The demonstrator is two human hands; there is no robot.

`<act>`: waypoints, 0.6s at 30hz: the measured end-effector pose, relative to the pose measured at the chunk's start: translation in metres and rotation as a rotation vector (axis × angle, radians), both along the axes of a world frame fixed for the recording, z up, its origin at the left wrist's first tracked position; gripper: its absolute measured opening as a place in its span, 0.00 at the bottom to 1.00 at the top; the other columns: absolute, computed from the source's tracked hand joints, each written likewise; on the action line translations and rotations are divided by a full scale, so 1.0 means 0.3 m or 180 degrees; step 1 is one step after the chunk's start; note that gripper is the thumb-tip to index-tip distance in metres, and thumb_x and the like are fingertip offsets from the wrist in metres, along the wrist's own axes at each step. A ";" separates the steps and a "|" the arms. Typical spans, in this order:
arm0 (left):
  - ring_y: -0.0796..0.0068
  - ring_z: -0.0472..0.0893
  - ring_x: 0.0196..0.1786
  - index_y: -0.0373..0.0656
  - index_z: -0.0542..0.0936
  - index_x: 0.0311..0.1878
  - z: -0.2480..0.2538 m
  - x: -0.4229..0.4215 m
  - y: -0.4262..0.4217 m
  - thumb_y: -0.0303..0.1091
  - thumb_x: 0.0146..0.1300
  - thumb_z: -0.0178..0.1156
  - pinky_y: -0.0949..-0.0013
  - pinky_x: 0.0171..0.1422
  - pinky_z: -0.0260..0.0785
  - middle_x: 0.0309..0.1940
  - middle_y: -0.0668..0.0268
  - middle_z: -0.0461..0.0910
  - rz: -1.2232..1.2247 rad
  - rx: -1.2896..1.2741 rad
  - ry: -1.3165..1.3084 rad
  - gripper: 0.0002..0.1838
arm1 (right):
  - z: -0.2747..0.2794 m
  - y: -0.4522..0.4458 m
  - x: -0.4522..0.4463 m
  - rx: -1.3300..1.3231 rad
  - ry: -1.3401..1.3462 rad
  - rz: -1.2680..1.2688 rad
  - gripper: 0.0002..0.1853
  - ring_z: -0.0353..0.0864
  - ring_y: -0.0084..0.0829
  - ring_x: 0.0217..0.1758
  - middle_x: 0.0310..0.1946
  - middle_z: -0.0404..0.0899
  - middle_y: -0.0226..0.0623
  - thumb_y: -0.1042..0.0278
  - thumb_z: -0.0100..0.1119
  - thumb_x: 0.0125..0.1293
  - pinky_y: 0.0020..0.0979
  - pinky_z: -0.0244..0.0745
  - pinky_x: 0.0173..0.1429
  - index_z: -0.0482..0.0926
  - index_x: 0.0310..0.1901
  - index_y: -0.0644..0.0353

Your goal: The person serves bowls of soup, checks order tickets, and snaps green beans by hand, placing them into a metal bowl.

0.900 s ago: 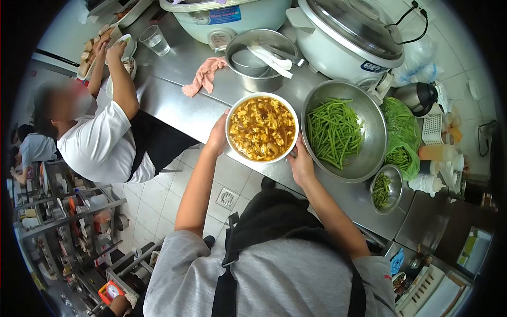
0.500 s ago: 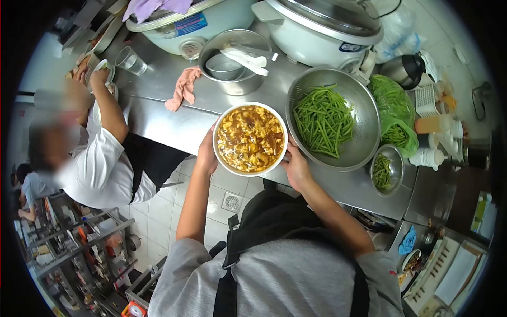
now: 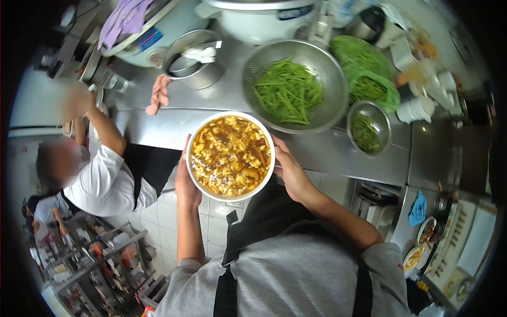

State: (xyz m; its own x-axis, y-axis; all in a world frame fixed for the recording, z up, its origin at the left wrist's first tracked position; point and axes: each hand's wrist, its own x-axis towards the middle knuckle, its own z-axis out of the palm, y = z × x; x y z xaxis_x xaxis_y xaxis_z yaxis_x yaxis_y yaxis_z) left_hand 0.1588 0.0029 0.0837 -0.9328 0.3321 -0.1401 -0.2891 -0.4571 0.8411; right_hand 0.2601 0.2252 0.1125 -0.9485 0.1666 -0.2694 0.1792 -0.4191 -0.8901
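Note:
Between my two hands is a white bowl [image 3: 194, 184], filled close to its rim with brown soup [image 3: 231, 155] that has yellow egg-like pieces in it. My left hand [image 3: 187, 182] is closed around the left side of the bowl. On the opposite side my right hand [image 3: 289, 171] grips the wall, thumb near the rim. The bowl is held roughly level at the front edge of the steel counter [image 3: 158, 127]. Just beyond it sits a big steel colander [image 3: 331, 108] of green beans [image 3: 290, 90].
A small steel bowl of cut greens [image 3: 364, 132] and a green plastic bag [image 3: 369, 58] lie right of the colander. Behind are a steel pot [image 3: 206, 76], a pink cloth [image 3: 158, 95] and large rice cookers [image 3: 253, 24]. A co-worker [image 3: 105, 179] stands at the left.
The bowl has come nearer to my body and looks larger, both hands still around it. My view has shifted, so the counter items appear higher and further left.

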 end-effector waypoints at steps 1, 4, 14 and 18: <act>0.65 0.64 0.72 0.40 0.55 0.74 0.007 0.026 0.009 0.41 0.77 0.37 0.64 0.74 0.58 0.72 0.57 0.61 0.0012 0.0060 -0.0052 0.27 | 0.000 0.021 0.033 0.0065 0.0219 -0.0007 0.25 0.62 0.28 0.69 0.67 0.63 0.37 0.59 0.33 0.78 0.31 0.56 0.72 0.56 0.72 0.60; 0.64 0.67 0.70 0.40 0.57 0.74 0.038 0.105 0.095 0.40 0.75 0.39 0.63 0.72 0.60 0.71 0.58 0.63 -0.0102 0.0212 -0.0248 0.27 | 0.012 0.106 0.133 0.0362 0.0554 -0.0271 0.24 0.64 0.28 0.69 0.64 0.68 0.40 0.61 0.34 0.78 0.29 0.57 0.71 0.60 0.69 0.64; 0.62 0.77 0.59 0.39 0.70 0.64 0.096 0.373 0.643 0.49 0.75 0.44 0.60 0.64 0.70 0.59 0.57 0.75 -0.1068 -0.0341 -0.0254 0.26 | 0.038 0.502 0.649 0.0437 0.0267 -0.1208 0.26 0.60 0.27 0.70 0.69 0.60 0.34 0.52 0.32 0.79 0.33 0.60 0.68 0.54 0.74 0.49; 0.67 0.77 0.59 0.36 0.68 0.65 0.115 0.511 0.963 0.45 0.76 0.42 0.66 0.63 0.70 0.59 0.58 0.75 -0.1587 -0.0427 -0.0199 0.25 | 0.048 0.669 0.875 0.0553 0.0106 -0.1961 0.27 0.62 0.26 0.68 0.68 0.63 0.28 0.48 0.33 0.78 0.38 0.61 0.66 0.56 0.74 0.44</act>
State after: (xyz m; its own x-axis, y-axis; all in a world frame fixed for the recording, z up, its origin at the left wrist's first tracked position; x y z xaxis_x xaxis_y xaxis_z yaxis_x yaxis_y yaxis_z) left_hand 0.3121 0.2917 0.1181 -0.6542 0.7093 -0.2624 -0.4959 -0.1402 0.8570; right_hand 0.5224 0.4258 0.1270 -0.6723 0.7225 -0.1614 -0.0776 -0.2856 -0.9552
